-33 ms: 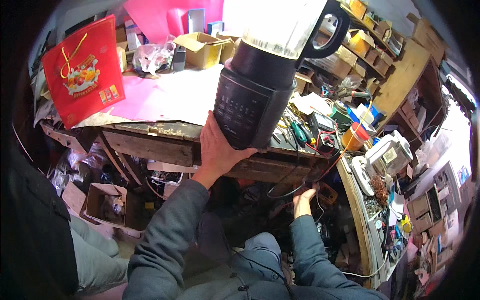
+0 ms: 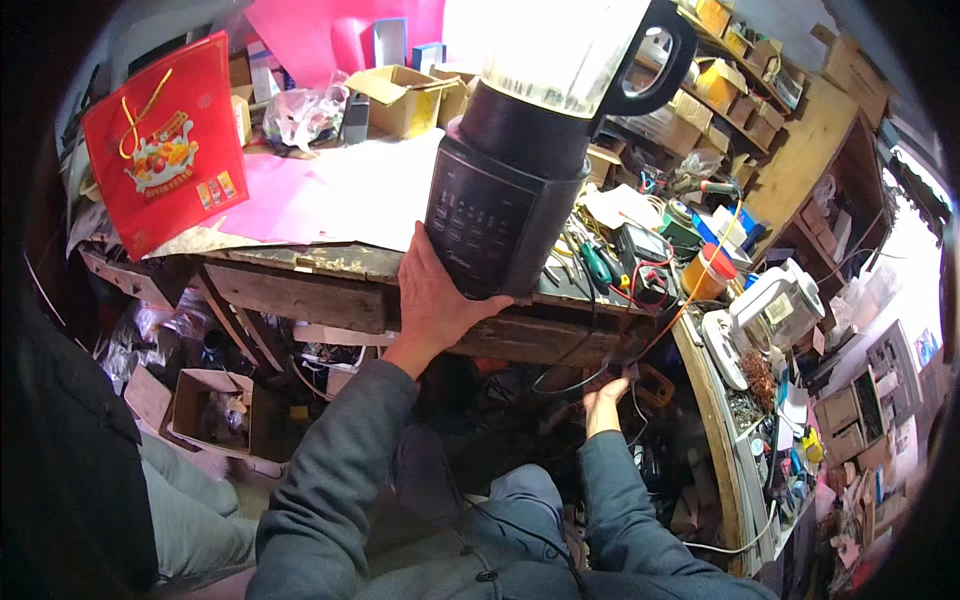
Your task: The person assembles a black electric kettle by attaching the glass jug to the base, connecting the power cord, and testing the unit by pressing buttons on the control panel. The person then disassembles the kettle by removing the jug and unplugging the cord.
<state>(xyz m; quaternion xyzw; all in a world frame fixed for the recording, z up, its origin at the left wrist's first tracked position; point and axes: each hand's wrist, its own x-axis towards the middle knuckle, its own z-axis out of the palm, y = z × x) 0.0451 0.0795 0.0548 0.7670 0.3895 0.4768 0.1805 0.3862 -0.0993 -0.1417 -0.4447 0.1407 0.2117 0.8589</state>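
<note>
A black blender with a clear jug and a black handle stands tilted in view at the front edge of the workbench. My left hand is pressed round the lower front corner of its base, thumb along the bottom edge and fingers up the side. A dark power cord hangs down over the bench edge beside the blender and loops below it. Under the edge, my right hand is closed at the end of this cord. Its fingertips are partly in shadow, so a plug there cannot be made out.
A red gift bag and an open cardboard box stand on the bench. Right of the blender lie screwdrivers, a multimeter and an orange-lidded jar. A white jug appliance is farther right. Another person's leg is at left.
</note>
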